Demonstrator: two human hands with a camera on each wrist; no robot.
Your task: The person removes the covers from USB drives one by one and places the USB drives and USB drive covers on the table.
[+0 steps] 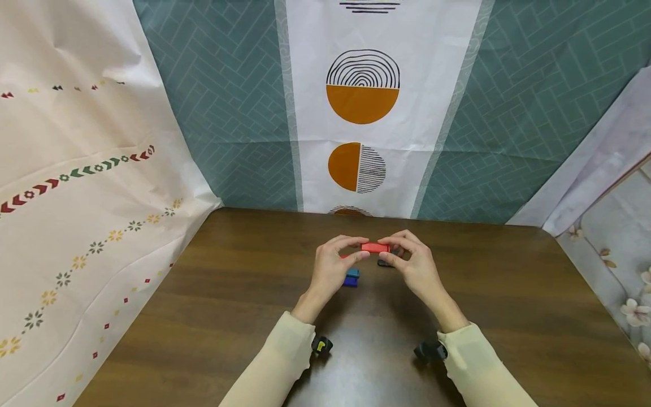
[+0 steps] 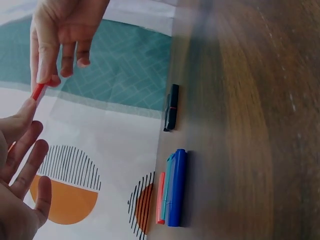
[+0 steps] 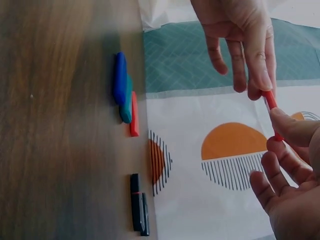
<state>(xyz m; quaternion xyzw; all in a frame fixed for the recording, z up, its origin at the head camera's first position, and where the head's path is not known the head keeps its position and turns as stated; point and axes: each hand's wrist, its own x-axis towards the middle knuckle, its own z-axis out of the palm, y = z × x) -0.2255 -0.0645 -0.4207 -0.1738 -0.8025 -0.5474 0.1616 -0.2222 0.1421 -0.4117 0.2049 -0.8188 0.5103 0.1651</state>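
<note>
Both hands hold a short red marker-shaped stick [image 1: 375, 247] level above the far part of the table. My left hand [image 1: 330, 265] pinches its left end between thumb and fingers. At the right end, the thumb and fingers of my right hand [image 1: 419, 268] pinch it too. The other fingers of each hand spread loosely in the wrist views. Below the left hand, a blue marker [image 2: 177, 190], a teal one [image 2: 167, 185] and a slim red one [image 2: 160, 197] lie side by side. Two black pens [image 3: 135, 202] lie together on the table below the right hand.
The brown wooden table [image 1: 229, 305] reaches back to a hanging teal and white cloth [image 1: 244, 113] with orange half circles. A cream patterned cloth [image 1: 76, 226] hangs at the left, a floral one [image 1: 625, 271] at the right. Dark wrist devices [image 1: 322, 345] sit at both cuffs.
</note>
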